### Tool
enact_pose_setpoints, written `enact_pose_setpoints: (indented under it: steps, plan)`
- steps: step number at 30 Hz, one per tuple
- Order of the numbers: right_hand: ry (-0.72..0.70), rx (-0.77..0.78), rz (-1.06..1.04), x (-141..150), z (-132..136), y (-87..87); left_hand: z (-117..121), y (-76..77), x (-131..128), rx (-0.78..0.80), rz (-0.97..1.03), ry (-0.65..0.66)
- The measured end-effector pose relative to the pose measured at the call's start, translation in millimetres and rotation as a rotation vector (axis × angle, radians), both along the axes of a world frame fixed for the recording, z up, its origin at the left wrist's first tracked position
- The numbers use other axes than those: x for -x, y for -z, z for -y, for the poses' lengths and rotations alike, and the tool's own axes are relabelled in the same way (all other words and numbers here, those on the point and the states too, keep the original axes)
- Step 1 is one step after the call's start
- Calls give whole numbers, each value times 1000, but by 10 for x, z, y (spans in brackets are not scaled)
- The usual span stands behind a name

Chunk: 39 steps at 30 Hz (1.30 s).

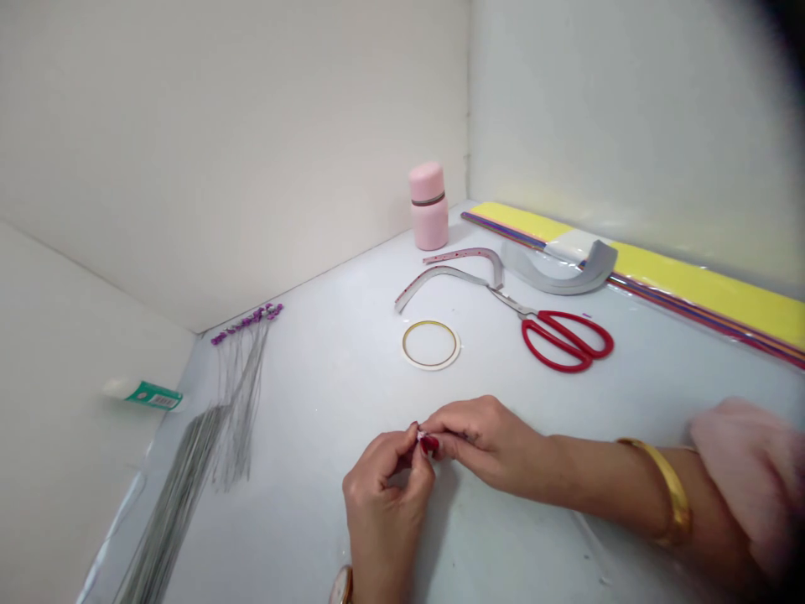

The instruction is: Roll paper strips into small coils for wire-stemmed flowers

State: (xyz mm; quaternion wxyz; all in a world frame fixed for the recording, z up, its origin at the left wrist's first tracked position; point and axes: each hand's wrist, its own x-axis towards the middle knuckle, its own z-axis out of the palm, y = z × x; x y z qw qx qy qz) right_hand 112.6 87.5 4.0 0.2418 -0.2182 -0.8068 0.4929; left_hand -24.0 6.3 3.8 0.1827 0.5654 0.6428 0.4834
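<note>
My left hand and my right hand meet fingertip to fingertip over the table, both closed in a pinch. A tiny whitish piece shows between the fingertips; its kind is too small to make out, and the fingers hide most of it. Just beyond the hands, a thin roll of tape lies flat. Red-handled scissors rest farther right, their blades touching a bent pale strip with red marks.
Purple-tipped wire stems lie at left, near a thick bundle of bare wires and a green-and-white packet. A pink flask stands at the back. A curled white strip and long yellow sheets lie along the right wall.
</note>
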Motion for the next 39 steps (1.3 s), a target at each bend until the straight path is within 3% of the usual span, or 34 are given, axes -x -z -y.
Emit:
enact_pose_setpoints:
  steps: [3, 5, 11, 16, 20, 26, 28, 39]
  plan:
    - [34, 500, -54, 39, -11, -2, -4, -38, 12, 25, 30, 56]
    - [40, 706, -89, 55, -22, -3, 2, -47, 25, 42, 26, 96]
    - [74, 848, -160, 72, -25, -22, 37, 17, 34, 32, -18, -41]
    - [111, 833, -158, 77, -11, -22, 51, 7, 11, 11, -131, 7]
    - [83, 703, -108, 59, 8, 4, 52, 16, 11, -6, -167, -17]
    - [83, 71, -29, 11, -1, 29, 52, 43, 12, -46, -260, 1]
    - [72, -76, -7, -1, -14, 31, 51, 45, 9, -71, -285, 4]
    - [39, -418, 1, 2, 10, 46, 64, 8, -39, -130, -312, -32]
